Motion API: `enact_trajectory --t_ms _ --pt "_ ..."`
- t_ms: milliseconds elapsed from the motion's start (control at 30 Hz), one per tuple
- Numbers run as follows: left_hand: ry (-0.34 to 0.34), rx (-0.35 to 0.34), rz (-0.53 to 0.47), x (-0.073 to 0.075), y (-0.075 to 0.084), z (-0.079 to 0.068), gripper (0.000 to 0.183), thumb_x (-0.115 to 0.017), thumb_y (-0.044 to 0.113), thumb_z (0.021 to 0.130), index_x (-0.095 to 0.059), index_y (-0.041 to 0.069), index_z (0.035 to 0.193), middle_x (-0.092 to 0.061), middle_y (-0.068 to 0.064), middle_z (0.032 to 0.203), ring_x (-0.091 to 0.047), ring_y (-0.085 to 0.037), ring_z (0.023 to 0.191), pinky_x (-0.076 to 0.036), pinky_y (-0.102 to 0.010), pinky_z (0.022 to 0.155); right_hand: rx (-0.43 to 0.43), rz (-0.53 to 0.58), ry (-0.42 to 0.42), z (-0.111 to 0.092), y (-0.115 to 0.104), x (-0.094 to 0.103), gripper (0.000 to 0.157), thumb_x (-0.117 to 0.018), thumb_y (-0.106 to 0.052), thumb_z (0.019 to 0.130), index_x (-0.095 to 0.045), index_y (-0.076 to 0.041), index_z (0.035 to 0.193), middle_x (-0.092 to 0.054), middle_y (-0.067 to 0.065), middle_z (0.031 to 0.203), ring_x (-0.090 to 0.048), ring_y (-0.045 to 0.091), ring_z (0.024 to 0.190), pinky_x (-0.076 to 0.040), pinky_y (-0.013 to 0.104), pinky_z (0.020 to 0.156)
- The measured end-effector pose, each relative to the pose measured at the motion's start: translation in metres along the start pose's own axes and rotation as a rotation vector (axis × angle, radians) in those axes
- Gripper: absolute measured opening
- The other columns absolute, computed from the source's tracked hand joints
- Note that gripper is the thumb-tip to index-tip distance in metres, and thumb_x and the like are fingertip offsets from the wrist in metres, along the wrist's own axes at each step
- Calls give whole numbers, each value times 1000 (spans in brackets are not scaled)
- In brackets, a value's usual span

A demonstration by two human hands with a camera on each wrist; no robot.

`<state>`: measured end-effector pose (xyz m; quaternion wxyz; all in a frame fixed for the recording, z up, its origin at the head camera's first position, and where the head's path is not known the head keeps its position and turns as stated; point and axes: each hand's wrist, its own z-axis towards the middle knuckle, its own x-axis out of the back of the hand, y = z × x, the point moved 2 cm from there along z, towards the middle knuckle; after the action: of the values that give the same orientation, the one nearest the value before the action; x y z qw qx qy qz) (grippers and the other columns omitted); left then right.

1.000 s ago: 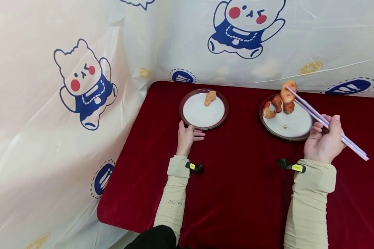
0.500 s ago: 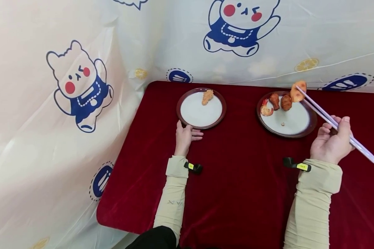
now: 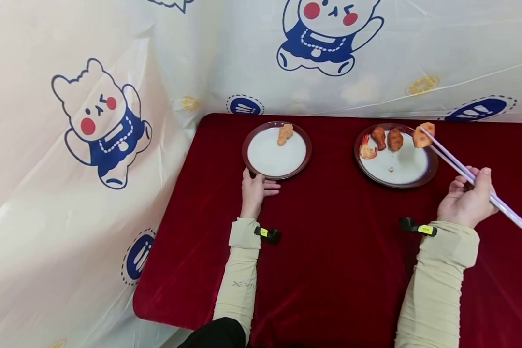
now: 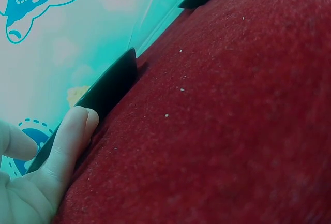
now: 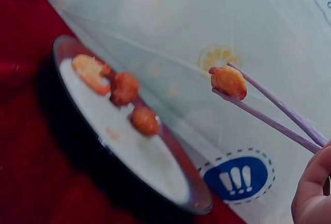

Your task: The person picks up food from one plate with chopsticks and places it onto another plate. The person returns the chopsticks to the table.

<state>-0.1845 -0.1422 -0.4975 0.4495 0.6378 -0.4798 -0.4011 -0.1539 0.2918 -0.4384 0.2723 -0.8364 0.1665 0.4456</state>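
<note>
My left hand [image 3: 253,193] holds the near rim of the left plate [image 3: 264,175], thumb and fingers on either side of the edge in the left wrist view. A golden fried-looking piece [image 3: 284,134] lies on that plate. On the right, my right hand [image 3: 467,197] grips a pair of pale purple chopsticks [image 3: 461,170]. Their tips pinch an orange-brown, fried-looking piece [image 5: 228,83], raised near the right edge of the second plate [image 3: 411,182]. That plate bears a shrimp [image 3: 367,149], a drumstick-shaped piece [image 3: 379,137], a round brown piece [image 3: 395,139] and a small crumb [image 3: 390,169].
Dark red cloth [image 3: 330,251] covers the table, its left edge showing. A pale printed curtain [image 3: 226,58] hangs close behind and to the left. Small white specks [image 4: 182,89] lie on the cloth.
The pinched piece has moved right, away from the pieces on the right plate, as my right hand shifted right. My left hand stays at its plate. The head view has shifted slightly.
</note>
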Motion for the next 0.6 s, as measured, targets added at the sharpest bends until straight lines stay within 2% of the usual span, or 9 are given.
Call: enact_trajectory --t_ms 200,400,600 --pt "-1 10 -5 0 1 0 73 -36 12 98 8 17 156 -69 -26 101 -74 -26 77 -64 -39 71 53 -97 23 10 1 10 9 -64 -2 90 -58 4 92 -65 16 76 -51 21 44 -42 24 34" --pt "-20 23 -18 1 3 0 73 -35 9 98 9 17 156 -67 -29 105 -74 -29 78 -64 -40 72 93 -144 50 16 1 15 11 -65 -1 89 -55 4 90 -66 17 74 -52 20 44 -42 23 34" --pt "-42 36 -2 -1 17 -10 74 -34 6 97 10 13 156 -66 -30 107 -73 -33 83 -63 -40 73 124 -198 63 17 3 17 16 -68 -1 87 -54 1 92 -67 16 75 -53 19 44 -42 22 34"
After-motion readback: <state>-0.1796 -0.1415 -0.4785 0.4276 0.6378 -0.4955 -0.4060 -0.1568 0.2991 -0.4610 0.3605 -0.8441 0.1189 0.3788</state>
